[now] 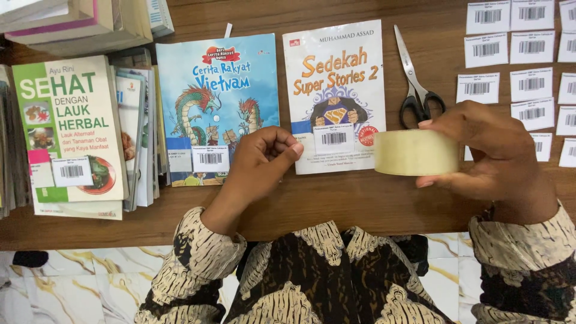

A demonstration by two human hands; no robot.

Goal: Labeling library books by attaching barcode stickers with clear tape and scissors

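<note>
On the wooden counter (360,201), left of the white-covered book (333,96) that serves as the middle mark, lies a green-and-white book (69,129) atop a stack, then a blue dragon-covered book (219,108). The left hand (261,162) rests curled just left of the white book's lower corner, fingers loosely folded, grasping nothing visible. Right of that book lie black-handled scissors (414,84). Below them the right hand (480,153) grasps a roll of clear packing tape (416,152), held above the counter just beside the white book's lower right corner. Further right sit rows of barcode labels (522,72). A likely risk: tape pulled free could fold onto itself or catch loose labels, since they lie near the roll.
</note>
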